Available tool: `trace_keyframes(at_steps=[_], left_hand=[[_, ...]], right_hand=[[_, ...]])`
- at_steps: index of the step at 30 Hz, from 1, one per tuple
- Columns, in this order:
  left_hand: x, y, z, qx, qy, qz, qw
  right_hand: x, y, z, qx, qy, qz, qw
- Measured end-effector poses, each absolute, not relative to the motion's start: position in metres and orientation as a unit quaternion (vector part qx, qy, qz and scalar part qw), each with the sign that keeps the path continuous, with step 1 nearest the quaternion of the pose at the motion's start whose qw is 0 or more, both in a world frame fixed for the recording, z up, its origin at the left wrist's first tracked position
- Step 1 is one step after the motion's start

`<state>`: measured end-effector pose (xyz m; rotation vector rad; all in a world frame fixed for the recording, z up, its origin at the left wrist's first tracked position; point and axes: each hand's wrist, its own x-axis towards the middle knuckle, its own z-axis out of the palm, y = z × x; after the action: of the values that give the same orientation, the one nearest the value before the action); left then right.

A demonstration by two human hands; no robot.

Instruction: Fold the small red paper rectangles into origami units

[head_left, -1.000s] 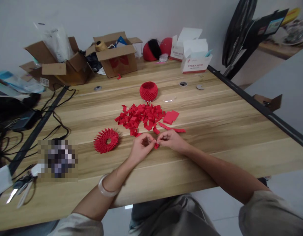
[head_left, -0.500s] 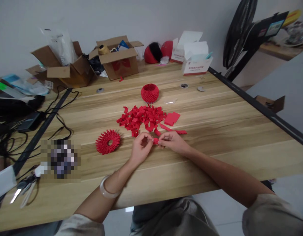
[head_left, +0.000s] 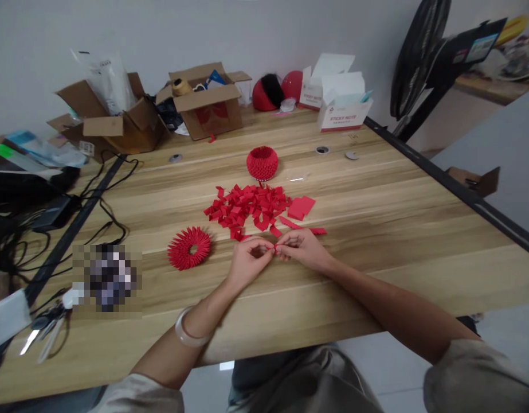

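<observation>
Between my two hands is a small red paper piece (head_left: 275,248), mostly covered by the fingertips. My left hand (head_left: 249,260) pinches its left side with thumb and forefinger. From the right, my right hand (head_left: 302,249) pinches the other side, so the fingertips of both hands almost meet. Just beyond them lies a loose pile of folded red paper pieces (head_left: 247,206). A small stack of flat red paper (head_left: 301,207) and a red paper strip (head_left: 318,231) are to the pile's right. Left of my hands rests a spiky red paper ring (head_left: 189,248).
A round red paper bowl (head_left: 262,163) stands behind the pile. Cardboard boxes (head_left: 208,112) and sticky note boxes (head_left: 342,112) line the back. Black cables (head_left: 103,212) and scissors (head_left: 49,338) lie at the left; a black fan (head_left: 419,63) stands at the right.
Both sets of fingertips have come closer together around the red paper piece, and less of it shows now. My left fingers have shifted slightly right. The other paper pieces have stayed put.
</observation>
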<state>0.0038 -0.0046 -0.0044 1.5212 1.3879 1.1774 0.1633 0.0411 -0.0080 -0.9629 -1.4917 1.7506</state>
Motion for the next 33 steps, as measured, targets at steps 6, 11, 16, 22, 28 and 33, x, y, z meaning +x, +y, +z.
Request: trace_keyframes(at_steps=[6, 11, 16, 22, 28, 33], left_hand=[[0.006, -0.003, -0.008, 0.504, 0.561, 0.478, 0.451], [0.006, -0.002, -0.007, 0.422, 0.549, 0.494, 0.526], [0.008, -0.001, -0.002, 0.31, 0.518, 0.516, 0.608], [0.007, 0.0, 0.004, 0.256, 0.498, 0.516, 0.648], [0.005, 0.002, 0.001, 0.269, 0.515, 0.516, 0.63], [0.002, 0.004, -0.007, 0.317, 0.52, 0.534, 0.586]], right_hand=[[0.165, 0.04, -0.013, -0.364, -0.625, 0.609, 0.326], [0.169, 0.04, -0.015, -0.334, -0.723, 0.487, 0.358], [0.174, 0.047, -0.01, -0.257, -0.795, 0.419, 0.355], [0.176, 0.051, -0.009, -0.242, -0.805, 0.421, 0.34], [0.174, 0.05, -0.007, -0.252, -0.777, 0.466, 0.341], [0.172, 0.051, -0.008, -0.293, -0.642, 0.62, 0.343]])
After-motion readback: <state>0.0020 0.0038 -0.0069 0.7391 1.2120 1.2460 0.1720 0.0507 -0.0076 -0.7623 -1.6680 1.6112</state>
